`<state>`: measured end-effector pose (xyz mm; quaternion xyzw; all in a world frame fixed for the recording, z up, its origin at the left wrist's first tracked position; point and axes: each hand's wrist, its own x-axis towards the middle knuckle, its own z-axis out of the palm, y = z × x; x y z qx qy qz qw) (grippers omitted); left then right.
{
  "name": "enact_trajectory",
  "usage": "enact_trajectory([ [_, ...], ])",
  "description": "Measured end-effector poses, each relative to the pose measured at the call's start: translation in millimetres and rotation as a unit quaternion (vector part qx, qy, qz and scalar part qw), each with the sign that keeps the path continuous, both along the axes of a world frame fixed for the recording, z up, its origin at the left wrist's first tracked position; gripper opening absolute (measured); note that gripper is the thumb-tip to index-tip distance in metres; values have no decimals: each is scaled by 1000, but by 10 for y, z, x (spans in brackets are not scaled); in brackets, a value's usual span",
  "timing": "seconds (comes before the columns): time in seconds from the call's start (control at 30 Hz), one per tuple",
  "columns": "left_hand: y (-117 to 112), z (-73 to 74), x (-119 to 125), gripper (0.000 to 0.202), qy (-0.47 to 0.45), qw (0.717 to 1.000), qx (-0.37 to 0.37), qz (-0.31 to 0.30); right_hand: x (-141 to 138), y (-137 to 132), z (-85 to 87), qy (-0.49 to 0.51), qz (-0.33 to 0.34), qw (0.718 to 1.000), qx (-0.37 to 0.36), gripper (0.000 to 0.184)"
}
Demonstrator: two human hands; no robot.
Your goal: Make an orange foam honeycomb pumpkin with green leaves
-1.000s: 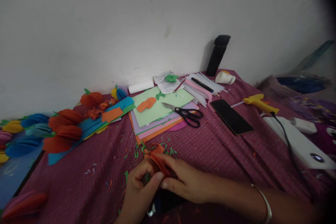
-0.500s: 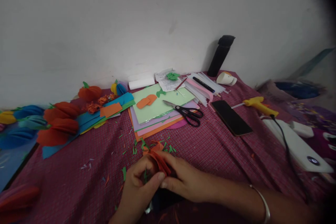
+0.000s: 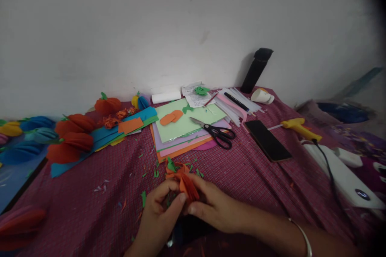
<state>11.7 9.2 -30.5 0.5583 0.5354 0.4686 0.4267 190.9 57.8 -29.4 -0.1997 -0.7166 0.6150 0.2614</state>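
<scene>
Both hands meet low in the middle of the view over a red checked cloth [image 3: 259, 176]. My left hand [image 3: 161, 213] and my right hand [image 3: 212, 207] are closed around a folded orange paper piece [image 3: 185, 182] with a small green leaf at its top. Their fingertips pinch it from both sides. A silver bangle [image 3: 301, 235] circles my right wrist. Green and orange paper scraps [image 3: 157, 172] lie scattered just beyond the hands.
A stack of coloured paper sheets [image 3: 183, 130] with black scissors [image 3: 218, 132] lies further back. A black phone [image 3: 267, 144], a yellow glue gun [image 3: 297, 127], a black bottle [image 3: 256, 70] and glue sticks [image 3: 232, 104] sit right. Finished paper pumpkins [image 3: 70, 140] line the left.
The hands have stayed together on the orange paper piece and turned it a little, so more of its folds show. The view has tilted slightly upward.
</scene>
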Motion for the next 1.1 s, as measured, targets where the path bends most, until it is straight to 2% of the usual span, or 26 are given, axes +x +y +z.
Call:
enact_trajectory([
  [0.1, -5, 47, 21, 19, 10, 1000, 21, 7, -6, 4, 31, 3, 5, 998, -56, 51],
  [0.2, -46, 135, -4, 17, 55, 991, 117, 22, -37, 27, 16, 13, -17, 989, -144, 46],
  [0.27, -88, 191, -50, 14, 85, 984, 158, 11, -64, 50, -24, 34, -35, 980, -193, 45],
  [0.33, -122, 228, -100, 14, 90, 984, 154, -5, -83, 73, -69, 52, -38, 970, -236, 46],
  [0.43, -122, 253, -130, 13, 64, 990, 124, 2, -90, 100, -103, 58, -46, 957, -280, 51],
  [0.57, -40, 245, -78, 11, -6, 994, 91, 63, -86, 112, -74, 50, -64, 960, -268, 51],
  [0.7, 3, 154, -24, 10, -49, 991, 50, 114, -107, 100, -40, 21, -89, 965, -246, 52],
  [0.83, -13, 52, -20, 18, -31, 977, 107, 180, -134, 84, -53, 4, -110, 962, -249, 55],
  [0.93, -13, 44, -35, 15, 23, 979, 148, 142, -143, 80, -76, 10, -107, 962, -253, 54],
  [1.0, -4, 61, -32, 16, 52, 982, 144, 109, -141, 79, -88, 15, -105, 962, -252, 53],
  [1.1, 4, 71, 9, 12, 49, 986, 123, 98, -131, 75, -87, 16, -114, 965, -237, 50],
])
